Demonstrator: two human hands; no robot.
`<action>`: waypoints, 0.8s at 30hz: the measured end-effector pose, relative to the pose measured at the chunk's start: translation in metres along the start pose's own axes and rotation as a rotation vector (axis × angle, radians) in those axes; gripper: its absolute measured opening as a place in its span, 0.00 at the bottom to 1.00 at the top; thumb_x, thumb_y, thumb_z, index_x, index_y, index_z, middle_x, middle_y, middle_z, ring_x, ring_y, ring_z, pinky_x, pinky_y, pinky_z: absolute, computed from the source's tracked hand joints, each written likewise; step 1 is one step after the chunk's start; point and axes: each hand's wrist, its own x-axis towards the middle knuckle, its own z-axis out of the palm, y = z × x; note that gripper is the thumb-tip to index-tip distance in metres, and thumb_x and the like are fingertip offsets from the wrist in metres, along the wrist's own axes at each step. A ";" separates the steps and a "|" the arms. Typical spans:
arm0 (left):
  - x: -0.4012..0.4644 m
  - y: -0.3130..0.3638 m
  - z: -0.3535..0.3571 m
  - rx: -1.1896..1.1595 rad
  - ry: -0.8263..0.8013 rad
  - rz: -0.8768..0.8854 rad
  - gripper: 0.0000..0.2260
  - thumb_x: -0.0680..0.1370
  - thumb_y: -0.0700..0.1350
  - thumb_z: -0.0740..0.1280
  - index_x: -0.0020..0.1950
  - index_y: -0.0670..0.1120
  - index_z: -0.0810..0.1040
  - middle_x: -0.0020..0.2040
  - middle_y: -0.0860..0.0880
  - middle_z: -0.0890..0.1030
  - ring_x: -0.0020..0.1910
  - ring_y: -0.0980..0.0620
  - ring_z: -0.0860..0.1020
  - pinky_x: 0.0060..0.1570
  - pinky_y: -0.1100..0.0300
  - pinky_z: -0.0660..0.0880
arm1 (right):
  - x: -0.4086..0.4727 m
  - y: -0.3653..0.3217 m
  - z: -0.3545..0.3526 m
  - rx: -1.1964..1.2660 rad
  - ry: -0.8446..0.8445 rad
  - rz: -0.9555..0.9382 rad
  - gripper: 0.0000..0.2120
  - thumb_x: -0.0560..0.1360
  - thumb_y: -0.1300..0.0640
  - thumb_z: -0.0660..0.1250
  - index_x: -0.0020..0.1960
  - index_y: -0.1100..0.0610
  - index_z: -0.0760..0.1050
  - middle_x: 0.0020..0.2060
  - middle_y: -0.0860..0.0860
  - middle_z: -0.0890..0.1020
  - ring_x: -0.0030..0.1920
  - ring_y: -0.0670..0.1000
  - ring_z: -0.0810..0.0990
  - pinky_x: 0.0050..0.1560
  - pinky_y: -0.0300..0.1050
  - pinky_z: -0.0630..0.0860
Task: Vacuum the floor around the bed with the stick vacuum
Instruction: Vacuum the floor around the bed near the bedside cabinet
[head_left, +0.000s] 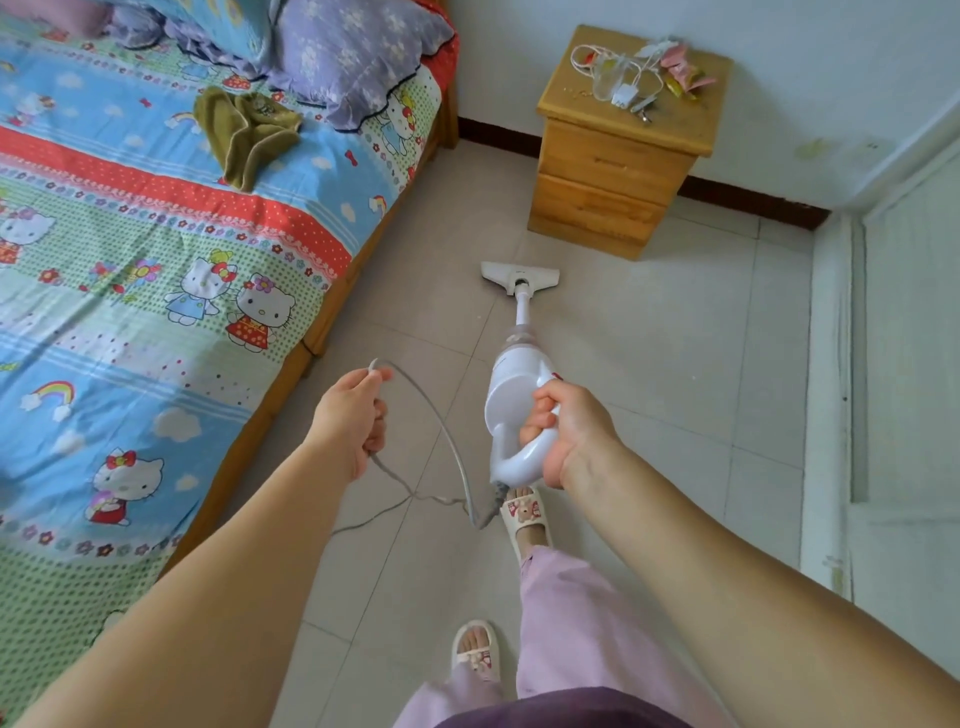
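A white stick vacuum leans forward over the pale tiled floor. Its flat floor head rests on the tiles just in front of the wooden nightstand. My right hand is shut on the vacuum's looped handle. My left hand holds a loop of the grey power cord, lifted off the floor to the left of the vacuum. The cord hangs down from the handle's base and trails across the tiles. The bed, with its cartoon-cat sheet, fills the left side.
A wooden two-drawer nightstand stands against the far wall, with cables and small items on top. The bed's wooden frame edge runs diagonally beside the floor strip. A white door is at the right. My slippered feet stand behind the vacuum.
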 end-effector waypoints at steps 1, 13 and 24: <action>-0.007 -0.010 -0.005 0.003 -0.009 -0.004 0.10 0.82 0.47 0.56 0.51 0.48 0.76 0.24 0.53 0.61 0.17 0.58 0.57 0.18 0.67 0.56 | -0.006 0.012 -0.006 0.017 0.004 -0.003 0.11 0.73 0.68 0.56 0.37 0.54 0.66 0.24 0.48 0.64 0.14 0.45 0.59 0.20 0.30 0.56; -0.075 -0.075 -0.009 0.013 -0.090 -0.001 0.10 0.82 0.46 0.56 0.48 0.48 0.75 0.28 0.50 0.60 0.18 0.57 0.57 0.19 0.67 0.55 | -0.078 0.065 -0.085 -0.206 0.038 0.036 0.13 0.73 0.69 0.55 0.38 0.53 0.68 0.25 0.50 0.63 0.17 0.47 0.58 0.26 0.37 0.61; -0.142 -0.137 0.028 -0.013 -0.033 -0.048 0.09 0.82 0.45 0.56 0.46 0.48 0.74 0.27 0.51 0.59 0.18 0.57 0.55 0.19 0.67 0.53 | -0.107 0.084 -0.172 -0.444 -0.037 0.110 0.13 0.71 0.69 0.57 0.31 0.57 0.62 0.20 0.50 0.64 0.15 0.47 0.59 0.24 0.36 0.60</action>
